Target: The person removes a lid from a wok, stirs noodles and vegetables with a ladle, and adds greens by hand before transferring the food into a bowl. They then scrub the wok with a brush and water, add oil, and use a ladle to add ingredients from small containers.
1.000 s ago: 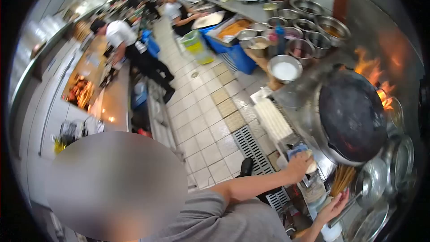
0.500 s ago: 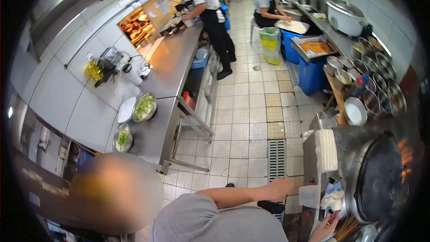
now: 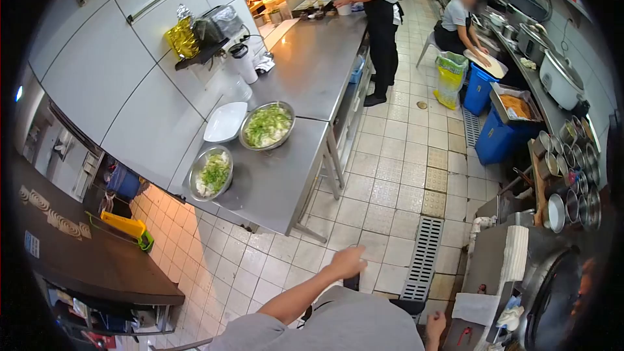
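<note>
My left hand (image 3: pixel 349 262) hangs over the tiled floor in front of my grey shirt, its fingers loosely curled with nothing visible in them. My right hand (image 3: pixel 435 326) is low at my right side, fingers curled in, with no object showing. Nearest to it is the metal stove side with a white cloth (image 3: pixel 511 317) on its edge; the hand is apart from the cloth. Beyond the cloth sits a large dark wok (image 3: pixel 552 309) with flame at its far side. Two metal bowls of chopped greens, a nearer bowl (image 3: pixel 211 173) and a farther bowl (image 3: pixel 268 126), stand on the counter.
A steel counter (image 3: pixel 286 175) runs along the left, with a white dish (image 3: pixel 226 122) beside the bowls. One person (image 3: pixel 380 26) stands at its far end; another (image 3: pixel 458 26) sits at the right. Blue bins (image 3: pixel 497 136) and metal pots (image 3: pixel 572 149) line the right. A floor drain (image 3: pixel 422 257) lies ahead.
The view has swung left toward the counter. My right hand has come away from the white cloth by the stove. A blurred shape at lower left is out of view.
</note>
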